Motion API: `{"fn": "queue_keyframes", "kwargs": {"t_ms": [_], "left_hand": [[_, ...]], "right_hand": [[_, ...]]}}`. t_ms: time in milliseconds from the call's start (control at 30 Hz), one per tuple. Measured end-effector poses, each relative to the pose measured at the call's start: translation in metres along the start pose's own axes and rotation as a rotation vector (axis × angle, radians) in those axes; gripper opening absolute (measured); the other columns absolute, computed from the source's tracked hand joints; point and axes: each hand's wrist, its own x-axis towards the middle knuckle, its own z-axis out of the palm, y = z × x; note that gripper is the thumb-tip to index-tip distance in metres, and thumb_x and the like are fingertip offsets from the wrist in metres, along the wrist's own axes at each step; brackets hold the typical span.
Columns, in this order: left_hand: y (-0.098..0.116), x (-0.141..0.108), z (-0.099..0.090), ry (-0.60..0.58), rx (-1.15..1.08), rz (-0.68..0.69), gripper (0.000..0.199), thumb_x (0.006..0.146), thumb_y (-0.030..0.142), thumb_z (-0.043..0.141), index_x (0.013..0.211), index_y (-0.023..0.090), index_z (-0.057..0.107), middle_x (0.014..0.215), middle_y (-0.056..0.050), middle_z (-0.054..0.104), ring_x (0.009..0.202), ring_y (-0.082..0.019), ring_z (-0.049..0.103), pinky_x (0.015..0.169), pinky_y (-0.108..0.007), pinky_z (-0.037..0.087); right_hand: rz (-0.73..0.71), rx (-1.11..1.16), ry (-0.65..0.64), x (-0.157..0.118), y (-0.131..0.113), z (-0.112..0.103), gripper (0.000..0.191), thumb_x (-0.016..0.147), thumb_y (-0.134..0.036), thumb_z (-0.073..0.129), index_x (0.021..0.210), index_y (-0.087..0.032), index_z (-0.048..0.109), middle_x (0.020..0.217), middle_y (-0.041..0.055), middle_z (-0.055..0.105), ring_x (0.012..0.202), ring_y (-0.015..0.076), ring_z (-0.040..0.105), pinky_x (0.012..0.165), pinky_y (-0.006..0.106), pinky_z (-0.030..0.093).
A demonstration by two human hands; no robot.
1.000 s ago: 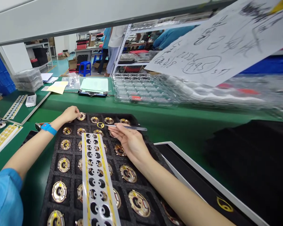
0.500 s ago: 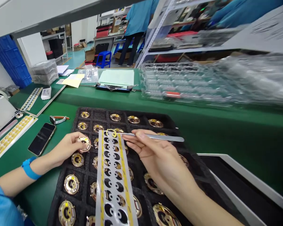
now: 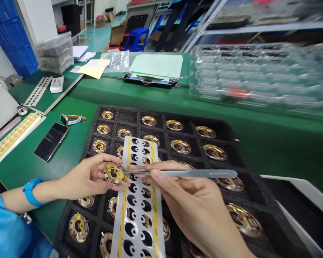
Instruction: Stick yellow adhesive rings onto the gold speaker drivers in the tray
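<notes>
Between the fingers and thumb of my left hand (image 3: 83,175) is a round gold watch part (image 3: 113,173) with a yellow face turned up. My right hand (image 3: 190,197) grips metal tweezers (image 3: 201,173), whose tips touch the right edge of that part. A strip of adhesive stickers (image 3: 138,195), with yellow borders and dark cut-out shapes, runs beneath both hands. It lies across a black foam tray (image 3: 127,116), whose compartments hold several similar gold parts (image 3: 79,227). Whether a yellow sticker is still on the tweezer tips cannot be made out.
On the left lie a phone (image 3: 51,141), a wristwatch (image 3: 71,119) and a yellow sticker sheet (image 3: 14,141). A clipboard with papers (image 3: 156,66) and clear plastic trays (image 3: 247,71) line the back. A white-edged black panel (image 3: 298,204) lies at the right.
My left hand has brought the gold part rightward to the strip's edge. The tweezers, which held a yellow ring sticker over the strip's top, now meet the part. The view has tilted down.
</notes>
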Motion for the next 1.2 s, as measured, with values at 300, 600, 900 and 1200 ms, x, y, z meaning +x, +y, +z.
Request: {"fn": "queue_keyframes", "kwargs": {"t_ms": [300,600,900,1200], "left_hand": [[0.008,-0.004,-0.002,-0.101,0.092,-0.099,0.048,0.081,0.000,0.058,0.123,0.023,0.051,0.108,-0.005,0.067,0.109,-0.020,0.067,0.087,-0.025,0.055],[0.015,-0.004,-0.001,-0.130,0.062,-0.142,0.045,0.082,0.000,0.057,0.121,0.022,0.054,0.111,-0.005,0.068,0.107,-0.017,0.067,0.087,-0.024,0.055],[0.015,-0.004,-0.001,-0.134,0.016,-0.154,0.042,0.084,0.000,0.055,0.120,0.022,0.054,0.110,-0.004,0.069,0.107,-0.017,0.068,0.087,-0.024,0.056],[0.014,-0.003,0.000,-0.117,-0.026,-0.156,0.039,0.083,0.000,0.058,0.116,0.021,0.055,0.110,-0.005,0.069,0.108,-0.018,0.067,0.088,-0.026,0.056]], "right_hand": [[-0.056,0.045,-0.068,0.000,-0.009,0.000,0.007,0.080,-0.033,0.072,0.077,-0.028,0.077,0.074,-0.0005,0.072,0.068,0.0151,0.074,0.069,0.021,0.062],[-0.147,-0.084,-0.094,-0.005,-0.015,-0.007,0.011,0.085,-0.034,0.067,0.081,-0.031,0.077,0.080,0.0008,0.075,0.080,0.0172,0.074,0.077,0.025,0.061],[-0.172,-0.115,-0.082,-0.006,-0.018,-0.003,0.009,0.084,-0.033,0.068,0.079,-0.031,0.076,0.080,0.0007,0.076,0.079,0.0166,0.075,0.075,0.025,0.062],[-0.201,-0.138,-0.072,-0.007,-0.016,-0.001,0.010,0.084,-0.031,0.067,0.080,-0.030,0.076,0.080,-0.0002,0.076,0.078,0.0155,0.075,0.076,0.024,0.061]]}}
